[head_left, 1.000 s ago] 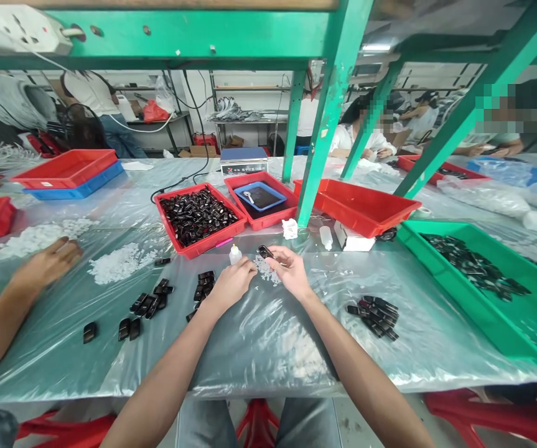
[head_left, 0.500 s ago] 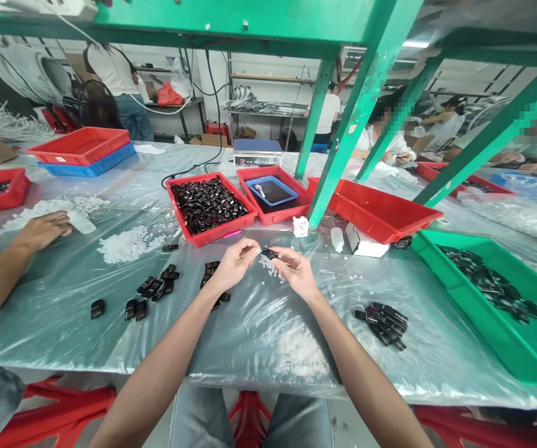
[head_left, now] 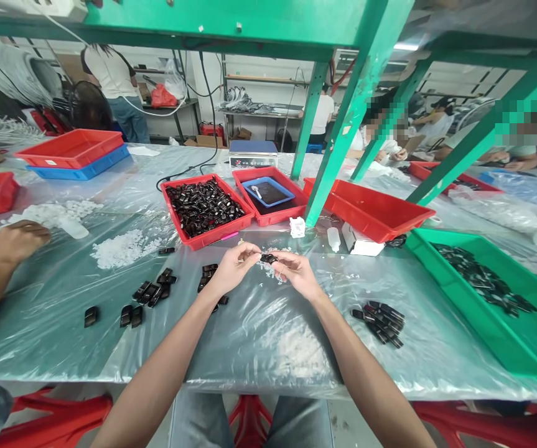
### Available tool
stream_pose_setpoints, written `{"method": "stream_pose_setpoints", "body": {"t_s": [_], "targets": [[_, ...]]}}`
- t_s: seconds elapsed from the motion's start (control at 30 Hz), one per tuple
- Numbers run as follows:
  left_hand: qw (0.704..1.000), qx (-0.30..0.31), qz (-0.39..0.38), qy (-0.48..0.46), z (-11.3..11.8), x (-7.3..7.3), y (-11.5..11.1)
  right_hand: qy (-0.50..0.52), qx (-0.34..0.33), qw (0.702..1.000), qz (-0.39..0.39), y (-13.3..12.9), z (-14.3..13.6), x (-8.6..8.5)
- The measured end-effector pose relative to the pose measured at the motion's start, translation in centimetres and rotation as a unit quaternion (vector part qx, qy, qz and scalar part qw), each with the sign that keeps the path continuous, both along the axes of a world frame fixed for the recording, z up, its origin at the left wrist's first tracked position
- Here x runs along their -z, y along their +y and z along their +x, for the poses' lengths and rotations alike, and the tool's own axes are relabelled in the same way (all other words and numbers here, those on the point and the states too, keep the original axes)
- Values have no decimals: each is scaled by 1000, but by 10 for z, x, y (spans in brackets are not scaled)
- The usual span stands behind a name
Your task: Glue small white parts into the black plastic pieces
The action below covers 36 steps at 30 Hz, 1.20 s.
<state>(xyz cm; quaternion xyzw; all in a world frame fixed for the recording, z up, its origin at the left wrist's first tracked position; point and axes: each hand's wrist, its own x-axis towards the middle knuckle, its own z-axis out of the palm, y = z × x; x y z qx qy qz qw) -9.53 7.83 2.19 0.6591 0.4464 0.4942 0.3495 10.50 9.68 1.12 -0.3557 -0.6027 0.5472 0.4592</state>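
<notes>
Between my two hands is a small glossy black plastic piece (head_left: 268, 257), held up over the table. My left hand (head_left: 236, 266) pinches its left end, fingers closed. The fingers of my right hand (head_left: 297, 271) are closed on its right end; they hide part of it. Just behind and under the fingers lies a scatter of small white plastic bits (head_left: 272, 274). Similar black pieces (head_left: 208, 277) lie beside my left wrist, partly covered by it. Further left is a loose group of black pieces (head_left: 154, 289), and on the right a pile of them (head_left: 380, 322).
A red tray full of black pieces (head_left: 168, 202) stands ahead, beside a red tray (head_left: 268, 219) holding a small blue one. Green posts (head_left: 338, 124) rise behind. At right is a green bin (head_left: 529, 348). A co-worker's hand (head_left: 18, 241) rests near white bits at left.
The view has shifted slightly. The black piece has turned a little between my fingers, and both hands stay closed on it. The co-worker's hand has drawn back to the left.
</notes>
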Motion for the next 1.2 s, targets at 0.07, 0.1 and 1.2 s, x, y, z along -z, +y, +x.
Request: {"method": "stream_pose_setpoints", "body": {"t_s": [0.07,0.1,1.2], "targets": [[998,-39,15,51,0,0,-1,-9,30,999,9,4,1,1],[995,-45,21,83,0,0,-2,-12,53,998,17,5,2,1],[996,-64,-15,-57,4,-4,-5,-135,61,970,190,-10,-9,2]]}}
